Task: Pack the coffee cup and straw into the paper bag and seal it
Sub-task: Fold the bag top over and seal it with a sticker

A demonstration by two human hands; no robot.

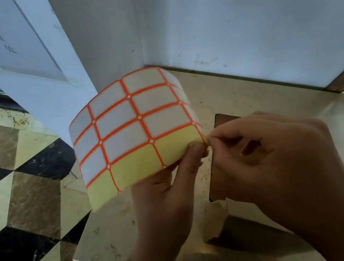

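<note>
The left hand [170, 182] holds a curved sheet of labels [134, 127] up over the counter, thumb pressed on the front of the sheet near its lower right corner with the other fingers behind it, so that hand is clamped on the sheet. The right hand [277, 152] comes in from three o'clock, its thumb and forefinger pinched together right at that same corner, apparently on the edge of a label; whether a label has lifted between them is too small to tell. The bottom row of the sheet is bare yellow backing, the rows above it carry white labels edged in orange, and the sheet bows away toward eleven o'clock. The brown paper bag [231, 190] lies on the marble counter [261, 94] just below and behind both hands, at about five o'clock from the pinch, mostly hidden by the right hand; its dark brown edge shows at the top near one o'clock and its lower part at six o'clock. The cup and straw are not visible, so they may be inside the bag. My judgement is that the sealing step is in hand: the right hand is nearer the bag and would carry a peeled label down and toward the body onto it
</note>
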